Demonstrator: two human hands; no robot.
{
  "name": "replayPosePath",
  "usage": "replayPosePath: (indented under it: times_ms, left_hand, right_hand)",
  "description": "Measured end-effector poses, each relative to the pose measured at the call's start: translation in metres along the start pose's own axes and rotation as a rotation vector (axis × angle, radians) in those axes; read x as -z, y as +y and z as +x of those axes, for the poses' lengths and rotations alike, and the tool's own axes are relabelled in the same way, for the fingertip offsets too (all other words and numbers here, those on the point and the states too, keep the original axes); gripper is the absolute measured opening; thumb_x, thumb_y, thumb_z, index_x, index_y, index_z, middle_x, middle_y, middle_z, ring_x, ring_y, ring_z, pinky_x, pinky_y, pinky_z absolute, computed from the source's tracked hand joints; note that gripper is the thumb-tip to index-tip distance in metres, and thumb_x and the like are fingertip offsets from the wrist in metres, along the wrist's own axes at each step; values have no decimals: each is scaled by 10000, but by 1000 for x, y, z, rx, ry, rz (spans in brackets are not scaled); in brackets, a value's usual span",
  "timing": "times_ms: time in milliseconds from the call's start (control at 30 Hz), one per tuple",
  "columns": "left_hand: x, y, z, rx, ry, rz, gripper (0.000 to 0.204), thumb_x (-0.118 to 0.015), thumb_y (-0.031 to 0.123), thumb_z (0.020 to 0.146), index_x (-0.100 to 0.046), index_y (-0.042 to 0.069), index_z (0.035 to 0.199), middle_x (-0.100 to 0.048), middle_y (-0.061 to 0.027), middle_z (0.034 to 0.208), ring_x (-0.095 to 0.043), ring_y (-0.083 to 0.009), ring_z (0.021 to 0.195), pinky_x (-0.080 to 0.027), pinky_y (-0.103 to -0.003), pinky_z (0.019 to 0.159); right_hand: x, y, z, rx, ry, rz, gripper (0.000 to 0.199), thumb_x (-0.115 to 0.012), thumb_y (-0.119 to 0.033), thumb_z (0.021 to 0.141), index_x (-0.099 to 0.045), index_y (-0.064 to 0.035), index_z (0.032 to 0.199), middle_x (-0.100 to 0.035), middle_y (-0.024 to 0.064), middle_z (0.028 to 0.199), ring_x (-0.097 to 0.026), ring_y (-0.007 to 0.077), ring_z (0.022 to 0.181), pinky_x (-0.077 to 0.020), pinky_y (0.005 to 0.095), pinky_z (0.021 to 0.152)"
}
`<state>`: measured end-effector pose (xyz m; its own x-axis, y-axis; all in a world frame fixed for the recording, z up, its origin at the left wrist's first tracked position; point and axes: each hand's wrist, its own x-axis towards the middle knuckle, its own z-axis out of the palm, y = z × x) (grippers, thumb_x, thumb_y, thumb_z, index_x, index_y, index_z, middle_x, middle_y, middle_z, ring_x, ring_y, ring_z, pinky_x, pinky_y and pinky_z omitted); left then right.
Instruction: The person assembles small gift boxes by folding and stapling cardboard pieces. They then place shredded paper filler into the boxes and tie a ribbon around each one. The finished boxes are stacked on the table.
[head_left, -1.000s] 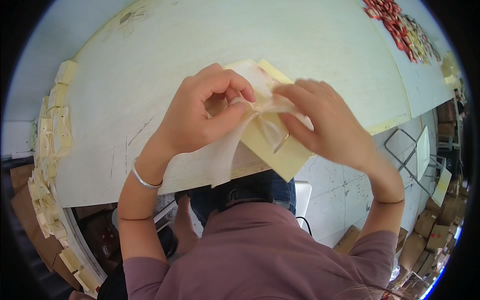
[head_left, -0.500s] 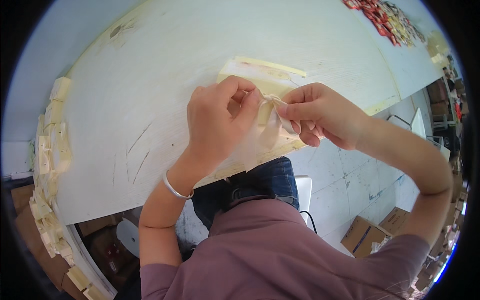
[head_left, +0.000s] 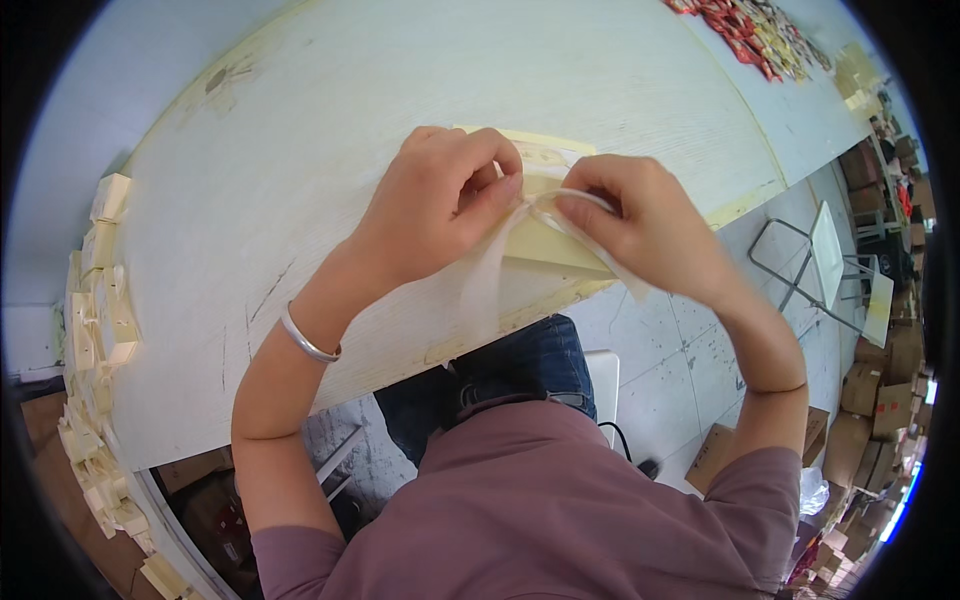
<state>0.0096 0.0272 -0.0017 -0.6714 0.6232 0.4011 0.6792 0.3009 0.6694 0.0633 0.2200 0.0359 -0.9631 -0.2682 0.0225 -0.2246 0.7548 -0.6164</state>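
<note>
Our left hand and right hand both pinch the pale ribbon over the yellow box on the table. It looks light, soft and slippery; we should grip near its middle.

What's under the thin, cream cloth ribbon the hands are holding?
Below the ribbon you can see a pale-yellow, box-shaped package and the whitish, flat tabletop. The bare left hand and bare right hand cover parts of the package, so what's there can't be seen.

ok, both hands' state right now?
Left hand: closed, pinching the pale ribbon near its knot.
Right hand: closed, holding the ribbon between thumb and fingers.
</note>
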Motion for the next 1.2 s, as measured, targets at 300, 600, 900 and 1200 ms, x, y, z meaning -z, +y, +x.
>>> replayPosePath:
  times_ms: [300, 600, 900, 1200]
  left_hand:
    - [-26, 3, -3, -66, 264, 140, 66, -557, 68, 762, -500, 54, 732, -516, -69, 593, -495, -242, 593, -401, -349, 583]
    - [-24, 6, -1, -37, 199, 232, 60, -537, 52, 773, -491, 45, 735, -502, -74, 579, -481, -242, 579, -387, -339, 587]
    - [-20, 10, -4, 113, 204, 70, 61, -524, 57, 792, -485, 36, 750, -503, -85, 600, -485, -251, 596, -391, -342, 575]
    - [-20, 6, -8, 202, 183, 95, 213, -552, -57, 662, -390, 45, 754, -495, -101, 652, -478, -273, 616, -378, -349, 541]
  right_hand:
    - [4, -9, -4, 9, -71, 41, 265, -536, -173, 809, -511, 37, 649, -472, 61, 514, -496, 142, 480, -392, 297, 460]
    - [1, -4, -9, -348, -361, 604, 128, -538, -118, 852, -550, 9, 861, -479, -12, 582, -423, 49, 369, -284, 182, 340]
    - [-3, 19, -18, -35, 73, 181, 154, -514, -25, 805, -527, -36, 958, -444, 38, 612, -419, 113, 544, -341, 249, 504]
    - [-5, 28, -13, 292, 128, -76, 193, -505, 20, 759, -534, -47, 937, -515, 81, 736, -491, 238, 689, -406, 341, 599]
